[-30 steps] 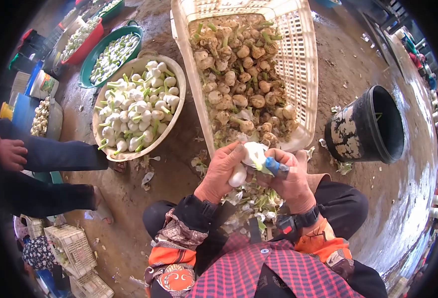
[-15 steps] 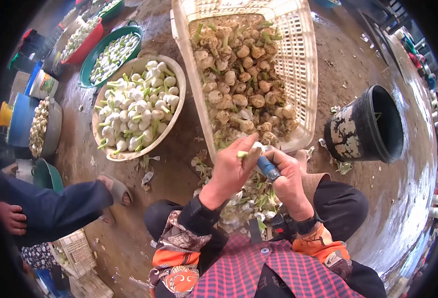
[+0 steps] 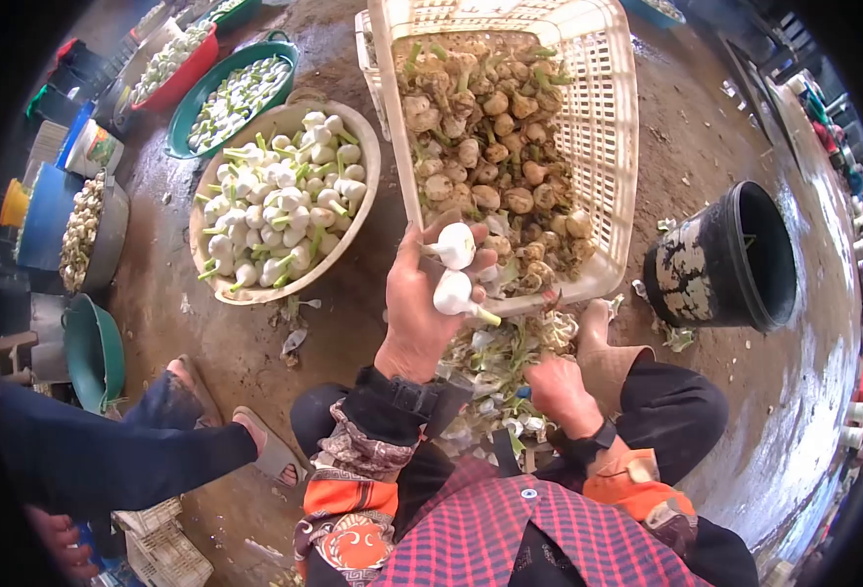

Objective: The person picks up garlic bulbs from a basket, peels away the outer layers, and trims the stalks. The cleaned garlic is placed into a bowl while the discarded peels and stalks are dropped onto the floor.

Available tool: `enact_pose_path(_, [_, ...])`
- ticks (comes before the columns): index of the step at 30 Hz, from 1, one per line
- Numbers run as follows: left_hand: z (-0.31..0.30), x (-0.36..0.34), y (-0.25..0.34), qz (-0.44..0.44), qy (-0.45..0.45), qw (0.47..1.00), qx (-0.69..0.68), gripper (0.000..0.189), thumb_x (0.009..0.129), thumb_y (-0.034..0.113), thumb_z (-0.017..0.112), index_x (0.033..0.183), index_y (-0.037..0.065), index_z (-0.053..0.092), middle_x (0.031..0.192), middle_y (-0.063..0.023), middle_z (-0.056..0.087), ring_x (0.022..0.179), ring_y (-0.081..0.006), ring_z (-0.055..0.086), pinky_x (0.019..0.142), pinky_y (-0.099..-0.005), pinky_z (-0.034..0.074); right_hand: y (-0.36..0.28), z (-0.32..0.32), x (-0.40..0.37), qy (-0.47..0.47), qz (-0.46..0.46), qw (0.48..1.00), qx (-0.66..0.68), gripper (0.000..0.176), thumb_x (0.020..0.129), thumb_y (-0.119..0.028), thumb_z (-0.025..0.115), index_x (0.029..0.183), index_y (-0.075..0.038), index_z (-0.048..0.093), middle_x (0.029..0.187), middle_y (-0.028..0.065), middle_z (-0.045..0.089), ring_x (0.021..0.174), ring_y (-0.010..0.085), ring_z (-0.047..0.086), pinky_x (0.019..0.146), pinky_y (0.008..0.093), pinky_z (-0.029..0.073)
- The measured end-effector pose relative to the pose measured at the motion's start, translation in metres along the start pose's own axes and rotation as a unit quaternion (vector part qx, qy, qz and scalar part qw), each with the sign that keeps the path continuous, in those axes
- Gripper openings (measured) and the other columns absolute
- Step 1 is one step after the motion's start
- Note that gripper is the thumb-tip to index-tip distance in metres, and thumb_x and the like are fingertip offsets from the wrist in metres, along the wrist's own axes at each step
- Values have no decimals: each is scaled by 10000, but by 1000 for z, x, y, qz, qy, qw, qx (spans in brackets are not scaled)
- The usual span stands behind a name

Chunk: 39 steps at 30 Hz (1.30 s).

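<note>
My left hand (image 3: 420,308) is turned palm up over the near end of the crate, holding two peeled white garlic bulbs. The upper garlic bulb (image 3: 453,247) rests by the fingers; the lower garlic bulb (image 3: 453,293) has a green stem stub pointing right. My right hand (image 3: 561,393) is closed, low over the peelings, with a small bit of a blue tool (image 3: 523,391) showing at its left side; the rest of the tool is hidden. In front, a white plastic crate (image 3: 619,196) holds unpeeled, soil-brown garlic (image 3: 520,201).
A round basin (image 3: 368,210) of cleaned garlic stands left of the crate. A black bucket (image 3: 705,259) leans at right. Garlic peelings (image 3: 485,377) lie between my legs. Another person's leg (image 3: 148,430) reaches in from the left, near a green tub (image 3: 94,342).
My hands have parted: the left has opened upward with two bulbs in the palm, the right has dropped toward the peelings. The other person's foot has moved closer.
</note>
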<state>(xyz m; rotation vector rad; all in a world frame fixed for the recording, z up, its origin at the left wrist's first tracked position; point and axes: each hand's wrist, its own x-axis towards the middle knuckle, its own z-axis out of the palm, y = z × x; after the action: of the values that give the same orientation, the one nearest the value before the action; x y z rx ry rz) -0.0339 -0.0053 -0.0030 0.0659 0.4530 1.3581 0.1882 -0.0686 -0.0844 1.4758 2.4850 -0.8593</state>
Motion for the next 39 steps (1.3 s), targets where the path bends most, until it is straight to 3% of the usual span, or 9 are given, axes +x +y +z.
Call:
enact_pose_path(7, [-15, 6, -29, 12, 37, 997, 72, 459, 964, 394, 332, 1220, 47, 488, 1142, -153, 570, 1059, -278, 562, 835, -361, 503, -60, -92, 29, 213, -54, 750, 624, 575, 895, -202, 599, 1369, -11, 335, 1296, 146, 478, 1134, 228, 511, 897, 312, 447])
enact_pose_path(12, [-7, 0, -55, 5, -52, 991, 120, 418, 953, 206, 463, 1299, -23, 409, 1287, -135, 467, 1138, -218, 504, 953, -324, 407, -54, -68, 46, 224, 26, 573, 788, 442, 906, -116, 554, 1314, -37, 402, 1141, 97, 536, 940, 160, 559, 750, 264, 503])
enact_pose_path(14, [9, -5, -53, 66, -48, 972, 219, 335, 937, 176, 513, 1200, -32, 509, 1192, -144, 538, 1081, -221, 548, 911, -318, 439, 11, -67, 40, 108, -81, 359, 923, 320, 917, -155, 484, 1213, -34, 492, 1000, 89, 603, 758, 142, 591, 658, 235, 505])
enact_pose_path(15, [4, -4, -52, 45, -40, 971, 231, 261, 933, 184, 524, 1086, -27, 543, 1103, -138, 566, 1025, -222, 570, 884, -321, 451, 9, -102, 32, 309, 59, 476, 821, 329, 911, -203, 492, 1174, -7, 511, 956, 97, 619, 700, 158, 593, 618, 246, 509])
enact_pose_path(17, [-12, -3, -48, 7, -24, 967, 252, 236, 927, 200, 545, 858, -16, 611, 924, -127, 621, 913, -225, 612, 832, -326, 475, 90, -145, 12, 410, -77, 472, 776, 334, 847, -187, 571, 1113, 13, 534, 977, 131, 615, 786, 210, 618, 659, 306, 539])
enact_pose_path(19, [-7, -6, -53, 3, 56, 961, 271, 367, 914, 228, 570, 608, 29, 527, 695, -94, 595, 735, -212, 600, 751, -330, 477, 170, -204, 0, 478, -217, 367, 768, 391, 817, -191, 585, 1129, 22, 484, 1098, 175, 565, 958, 287, 584, 753, 346, 523])
enact_pose_path(23, [-13, -8, -55, -4, 86, 945, 316, 307, 877, 210, 628, 637, 33, 556, 677, -54, 588, 670, -145, 549, 687, -280, 439, 217, -232, 20, 631, -56, 168, 756, 599, 822, -279, 574, 1284, 15, 331, 1272, 146, 484, 1055, 331, 557, 780, 460, 512])
enact_pose_path(30, [3, -8, -46, -3, 165, 931, 325, 109, 857, 113, 642, 854, 4, 648, 869, -59, 667, 838, -116, 584, 779, -255, 441, 76, -126, 238, 397, -14, 835, 381, 371, 744, 19, 442, 1074, -6, 608, 909, 140, 660, 862, 254, 621, 757, 347, 481])
enact_pose_path(39, [-20, -9, -40, -27, 136, 943, 304, 213, 910, 179, 573, 923, -21, 646, 911, -62, 670, 855, -111, 586, 817, -261, 444, 57, -103, 322, 358, 181, 902, 158, 428, 711, -128, 564, 1109, 13, 493, 987, 263, 609, 940, 434, 572, 816, 469, 441])
